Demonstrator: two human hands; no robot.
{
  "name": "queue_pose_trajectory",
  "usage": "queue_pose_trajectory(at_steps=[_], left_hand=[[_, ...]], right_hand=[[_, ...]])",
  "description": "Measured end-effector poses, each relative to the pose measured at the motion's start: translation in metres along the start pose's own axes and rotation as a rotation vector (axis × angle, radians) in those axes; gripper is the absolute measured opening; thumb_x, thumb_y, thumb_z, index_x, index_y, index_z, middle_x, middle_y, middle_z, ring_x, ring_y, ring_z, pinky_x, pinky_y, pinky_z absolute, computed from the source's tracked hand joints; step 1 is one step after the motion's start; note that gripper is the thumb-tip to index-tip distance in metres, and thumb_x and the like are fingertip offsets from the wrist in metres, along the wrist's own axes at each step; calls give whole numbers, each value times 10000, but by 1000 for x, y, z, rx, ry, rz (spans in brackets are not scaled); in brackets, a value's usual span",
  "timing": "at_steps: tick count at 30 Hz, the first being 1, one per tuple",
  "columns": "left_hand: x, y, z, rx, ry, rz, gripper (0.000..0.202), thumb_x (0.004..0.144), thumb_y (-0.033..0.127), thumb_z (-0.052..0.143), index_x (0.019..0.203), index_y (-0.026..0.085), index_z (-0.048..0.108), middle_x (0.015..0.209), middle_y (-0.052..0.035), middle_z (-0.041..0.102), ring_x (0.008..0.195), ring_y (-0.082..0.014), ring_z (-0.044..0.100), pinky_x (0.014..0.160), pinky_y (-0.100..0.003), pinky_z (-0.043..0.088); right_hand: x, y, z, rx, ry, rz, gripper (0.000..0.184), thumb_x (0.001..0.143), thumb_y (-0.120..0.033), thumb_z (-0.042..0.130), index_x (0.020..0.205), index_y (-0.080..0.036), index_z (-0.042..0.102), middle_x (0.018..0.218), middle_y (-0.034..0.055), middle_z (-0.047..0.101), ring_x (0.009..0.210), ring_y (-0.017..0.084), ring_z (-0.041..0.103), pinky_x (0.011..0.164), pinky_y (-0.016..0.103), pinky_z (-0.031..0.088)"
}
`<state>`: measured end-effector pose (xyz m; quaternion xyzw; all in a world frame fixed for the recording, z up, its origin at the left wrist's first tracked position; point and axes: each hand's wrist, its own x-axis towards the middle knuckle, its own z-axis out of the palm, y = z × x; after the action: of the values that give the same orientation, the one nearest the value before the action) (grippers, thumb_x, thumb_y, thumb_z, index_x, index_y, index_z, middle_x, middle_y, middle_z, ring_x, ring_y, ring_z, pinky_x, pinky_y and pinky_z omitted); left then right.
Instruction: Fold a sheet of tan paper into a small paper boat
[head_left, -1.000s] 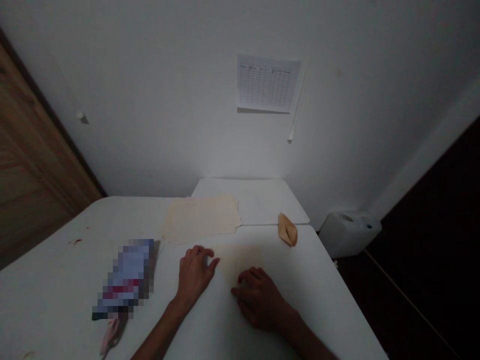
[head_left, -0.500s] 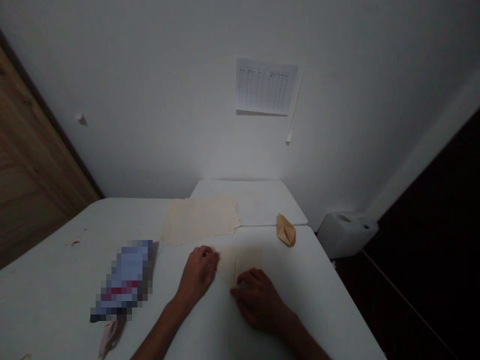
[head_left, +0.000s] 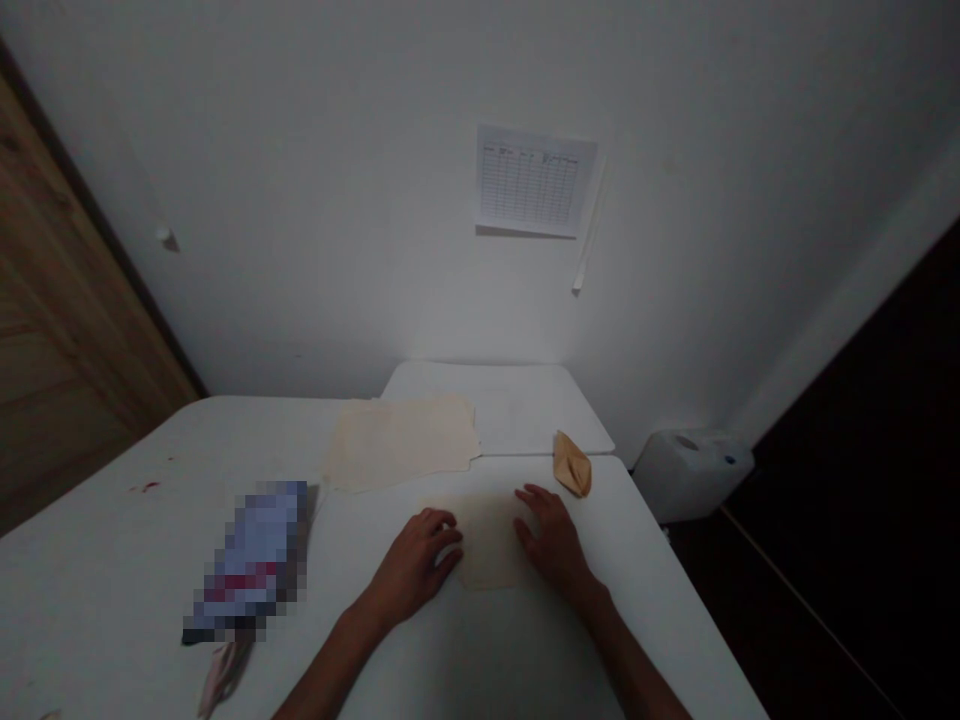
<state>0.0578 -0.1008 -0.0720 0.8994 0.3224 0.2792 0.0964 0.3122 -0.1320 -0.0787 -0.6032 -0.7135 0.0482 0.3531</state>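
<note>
A thin pale cream sheet [head_left: 487,550], perhaps paper, lies flat on the white table in front of me. My left hand [head_left: 421,562] rests at the sheet's left edge, fingers curved and apart, holding nothing. On the opposite side, my right hand [head_left: 551,545] has its fingers spread over the sheet's right edge. Beyond the hands lies a larger stack of similar cream sheets [head_left: 405,442], with uneven edges. A folded tan piece [head_left: 572,466], pointed at its ends, sits just past my right hand.
To the left lies a pixelated blue item [head_left: 259,550] with pinkish handles, possibly scissors [head_left: 217,678], below it. The white table [head_left: 112,570] meets the wall, where a printed chart [head_left: 536,182] hangs. A white plastic container [head_left: 686,475] stands beyond the table's right edge.
My right hand has moved up and right, from the sheet's lower part to its right edge, and its fingers have spread. My left hand has shifted slightly right and nearer.
</note>
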Motion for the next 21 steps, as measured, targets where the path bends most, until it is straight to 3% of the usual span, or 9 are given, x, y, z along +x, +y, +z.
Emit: queue_pose_trajectory(at_steps=[5, 14, 21], left_hand=[[0, 1, 1, -16, 0, -21, 149, 899, 219, 544, 1003, 229, 650, 1070, -78, 597, 1017, -243, 555, 868, -404, 471], [0, 0, 2, -14, -12, -23, 148, 885, 191, 561, 1004, 224, 642, 1078, -73, 597, 1027, -247, 545, 885, -414, 456], [1, 0, 3, -20, -10, -32, 144, 874, 178, 575, 992, 222, 645, 1079, -65, 596, 1027, -237, 544, 884, -401, 456]], right_hand=[[26, 0, 0, -50, -209, 21, 467, 831, -249, 578, 1288, -159, 547, 1230, 114, 607, 1146, 268, 509, 1001, 407, 377], [38, -4, 3, -31, -252, 6, 473, 819, -259, 599, 1272, -144, 525, 1161, 101, 618, 1055, 222, 551, 929, 334, 419], [42, -8, 0, -47, -292, -36, 494, 742, -190, 646, 1226, -173, 549, 1088, 82, 626, 1044, 235, 525, 937, 362, 384]])
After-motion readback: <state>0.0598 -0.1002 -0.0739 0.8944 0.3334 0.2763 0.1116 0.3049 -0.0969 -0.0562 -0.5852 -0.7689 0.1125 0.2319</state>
